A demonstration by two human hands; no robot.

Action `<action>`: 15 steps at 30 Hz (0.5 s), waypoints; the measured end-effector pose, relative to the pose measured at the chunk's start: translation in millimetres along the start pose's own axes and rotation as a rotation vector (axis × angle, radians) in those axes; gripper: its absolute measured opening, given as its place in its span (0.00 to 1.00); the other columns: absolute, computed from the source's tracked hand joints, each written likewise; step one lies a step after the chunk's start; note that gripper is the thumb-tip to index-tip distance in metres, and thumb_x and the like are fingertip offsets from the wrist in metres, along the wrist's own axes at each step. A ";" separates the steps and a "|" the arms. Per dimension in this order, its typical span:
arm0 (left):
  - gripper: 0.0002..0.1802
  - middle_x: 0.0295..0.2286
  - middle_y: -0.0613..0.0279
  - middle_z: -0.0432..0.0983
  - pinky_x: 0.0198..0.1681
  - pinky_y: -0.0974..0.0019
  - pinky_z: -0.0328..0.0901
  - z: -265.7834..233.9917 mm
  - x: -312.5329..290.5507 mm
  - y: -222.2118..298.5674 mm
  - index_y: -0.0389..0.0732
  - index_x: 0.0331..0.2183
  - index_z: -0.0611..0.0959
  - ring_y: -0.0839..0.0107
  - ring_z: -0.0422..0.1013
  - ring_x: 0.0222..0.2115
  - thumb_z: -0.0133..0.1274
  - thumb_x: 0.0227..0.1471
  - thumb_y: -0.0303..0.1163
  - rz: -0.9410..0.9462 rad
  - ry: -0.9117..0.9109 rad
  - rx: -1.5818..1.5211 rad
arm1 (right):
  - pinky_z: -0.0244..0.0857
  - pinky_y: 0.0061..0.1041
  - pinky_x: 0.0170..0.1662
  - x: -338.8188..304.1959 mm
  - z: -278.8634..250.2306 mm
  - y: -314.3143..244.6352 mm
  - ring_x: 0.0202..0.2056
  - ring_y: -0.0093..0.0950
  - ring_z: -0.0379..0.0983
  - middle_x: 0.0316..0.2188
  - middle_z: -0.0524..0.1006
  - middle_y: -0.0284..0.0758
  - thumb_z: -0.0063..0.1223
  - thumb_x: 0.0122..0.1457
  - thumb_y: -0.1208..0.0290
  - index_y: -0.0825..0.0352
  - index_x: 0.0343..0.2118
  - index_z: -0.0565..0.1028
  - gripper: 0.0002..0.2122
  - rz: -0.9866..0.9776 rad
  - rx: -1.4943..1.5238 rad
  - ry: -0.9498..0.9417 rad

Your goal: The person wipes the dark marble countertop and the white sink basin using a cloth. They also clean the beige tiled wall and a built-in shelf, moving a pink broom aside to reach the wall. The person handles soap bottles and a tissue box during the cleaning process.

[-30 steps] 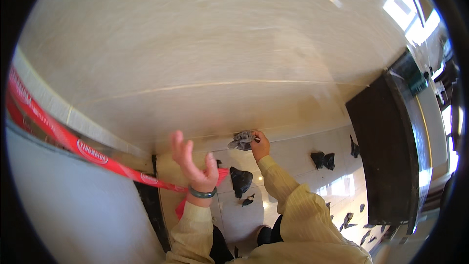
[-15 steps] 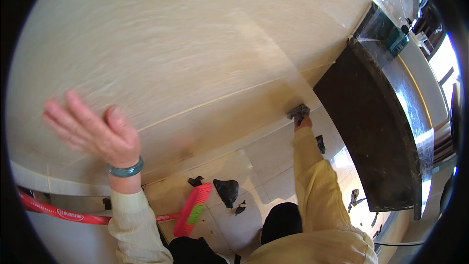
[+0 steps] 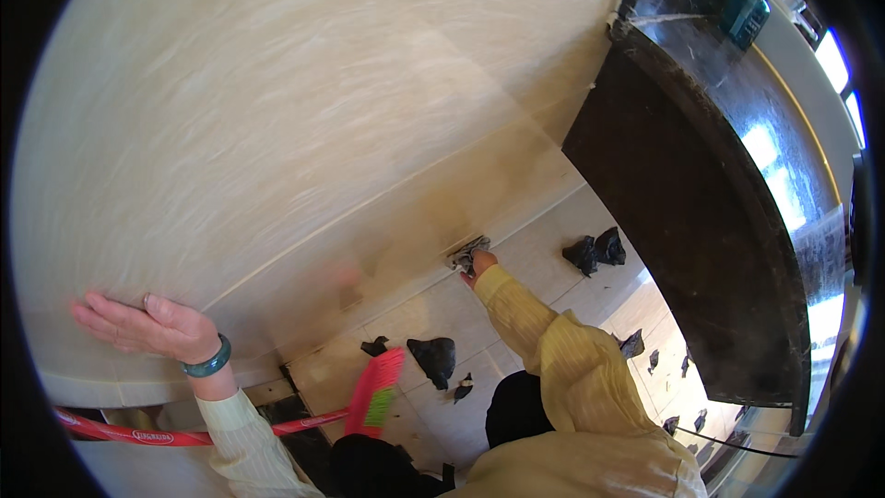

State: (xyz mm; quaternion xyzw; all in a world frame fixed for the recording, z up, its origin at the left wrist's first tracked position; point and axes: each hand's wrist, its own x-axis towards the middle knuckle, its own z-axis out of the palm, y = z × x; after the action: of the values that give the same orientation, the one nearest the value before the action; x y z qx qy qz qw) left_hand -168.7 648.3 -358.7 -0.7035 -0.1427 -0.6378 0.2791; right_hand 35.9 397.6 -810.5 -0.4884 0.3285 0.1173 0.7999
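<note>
My right hand (image 3: 481,265) presses a crumpled grey rag (image 3: 467,252) against the lower edge of the tiled wall (image 3: 350,111), close to the floor. Its fingers are closed around the cloth and partly hidden by it. Over on the left, my left hand (image 3: 152,326) is open at the wall, fingers stretched out, with a green bangle on the wrist. Below that forearm runs the red handle (image 3: 138,433) of a broom. The pink and green bristle head (image 3: 376,392) rests on the floor near my feet.
Torn black scraps (image 3: 431,361) lie on the tiled floor, with more scraps (image 3: 595,250) beyond my right arm. A dark curved counter (image 3: 691,194) stands at the right. On its top sits a teal pump bottle (image 3: 745,11).
My right hand has slid left along the wall's base with the rag, uncovering scraps on the floor. My left hand has moved down the wall. The view has shifted too.
</note>
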 end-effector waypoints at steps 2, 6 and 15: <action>0.31 0.58 0.40 0.51 0.60 0.48 0.43 3.3 0.5 -0.5 0.31 0.58 0.59 0.45 0.47 0.60 0.30 0.61 0.44 0.035 0.007 -0.029 | 0.67 0.31 0.43 17.5 1.0 -5.0 0.43 0.31 0.69 0.43 0.73 0.38 0.42 0.60 0.69 0.65 0.49 0.66 0.14 0.041 0.081 0.054; 0.32 0.58 0.38 0.50 0.60 0.48 0.43 0.8 0.4 -1.6 0.29 0.58 0.58 0.45 0.47 0.59 0.30 0.61 0.43 0.067 -0.016 -0.014 | 0.69 0.33 0.43 78.3 -18.3 -18.2 0.44 0.34 0.70 0.43 0.73 0.43 0.43 0.59 0.74 0.66 0.50 0.65 0.15 -0.093 0.195 0.228; 0.34 0.58 0.38 0.50 0.60 0.46 0.42 -3.6 -6.9 -6.1 0.29 0.58 0.57 0.44 0.45 0.60 0.28 0.61 0.47 -0.002 -0.052 0.026 | 0.68 0.33 0.44 145.3 -59.9 10.6 0.40 0.35 0.73 0.42 0.74 0.45 0.42 0.54 0.83 0.72 0.47 0.68 0.16 -0.198 -0.148 0.361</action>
State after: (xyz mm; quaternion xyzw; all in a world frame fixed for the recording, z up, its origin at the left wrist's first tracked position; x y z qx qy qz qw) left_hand -176.0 652.2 -364.0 -0.7162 -0.1588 -0.6175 0.2838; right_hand 115.8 332.1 -929.4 -0.5887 0.4071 -0.0273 0.6978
